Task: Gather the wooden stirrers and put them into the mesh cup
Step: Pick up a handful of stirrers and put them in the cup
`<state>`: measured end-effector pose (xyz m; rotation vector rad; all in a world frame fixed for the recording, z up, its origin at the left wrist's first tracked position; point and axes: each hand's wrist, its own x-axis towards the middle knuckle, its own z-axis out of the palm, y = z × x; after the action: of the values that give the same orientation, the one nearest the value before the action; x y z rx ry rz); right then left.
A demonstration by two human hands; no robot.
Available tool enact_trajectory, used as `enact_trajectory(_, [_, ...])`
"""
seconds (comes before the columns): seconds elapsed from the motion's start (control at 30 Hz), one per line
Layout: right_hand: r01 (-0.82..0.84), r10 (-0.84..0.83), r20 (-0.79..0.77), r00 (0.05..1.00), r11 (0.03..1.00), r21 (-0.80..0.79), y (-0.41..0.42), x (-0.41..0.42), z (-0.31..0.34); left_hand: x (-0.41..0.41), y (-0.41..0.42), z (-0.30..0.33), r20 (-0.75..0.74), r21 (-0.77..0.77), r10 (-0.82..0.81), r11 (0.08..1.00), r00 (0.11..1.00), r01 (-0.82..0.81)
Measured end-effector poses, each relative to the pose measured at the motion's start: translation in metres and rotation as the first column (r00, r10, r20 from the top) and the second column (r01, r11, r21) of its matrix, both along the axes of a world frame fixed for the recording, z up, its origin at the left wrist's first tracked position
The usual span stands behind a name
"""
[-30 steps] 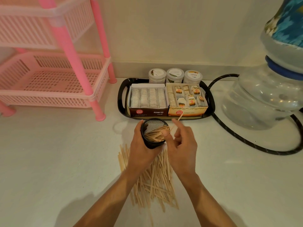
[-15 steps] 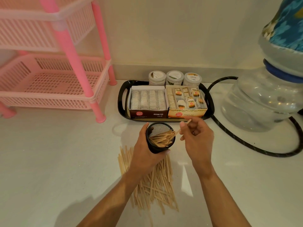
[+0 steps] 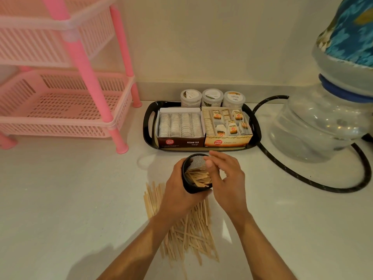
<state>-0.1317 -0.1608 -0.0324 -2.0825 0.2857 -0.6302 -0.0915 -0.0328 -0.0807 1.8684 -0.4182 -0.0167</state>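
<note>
My left hand [image 3: 177, 191] grips the black mesh cup [image 3: 195, 164] from its left side and holds it tilted towards me, just above the counter. Several wooden stirrers [image 3: 198, 178] lie inside the cup. My right hand [image 3: 229, 178] is at the cup's right rim, with its fingers loosely spread over the mouth; I see no stirrer in them. A loose pile of wooden stirrers [image 3: 189, 235] lies on the white counter under and behind both wrists, partly hidden by my forearms.
A black tray [image 3: 148, 126] just beyond the cup holds two open tea boxes [image 3: 180, 128] and three small jars [image 3: 212, 97]. A pink plastic rack [image 3: 84, 63] stands at the left. At the right are a large water bottle [image 3: 323, 122] and a black hose [image 3: 314, 183].
My right hand, which pinched a stirrer to the right of the cup, has moved left to the cup's mouth, and the stirrer is no longer visible in its fingers. My left hand keeps holding the cup.
</note>
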Motion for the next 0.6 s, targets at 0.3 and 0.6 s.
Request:
enact_trajectory(0.3, [-0.282, 0.369, -0.189, 0.910, 0.886, 0.367, -0.016, -0.019, -0.018, 0.002, 0.006, -0.002, -0.117, -0.160, 0.135, 0.975, 0.984, -0.153])
enact_trajectory(0.6, [-0.234, 0.245, -0.051, 0.968, 0.958, 0.166, -0.005, -0.026, -0.050, -0.021, -0.003, 0.006, 0.015, -0.177, -0.016, 0.984, 1.000, 0.018])
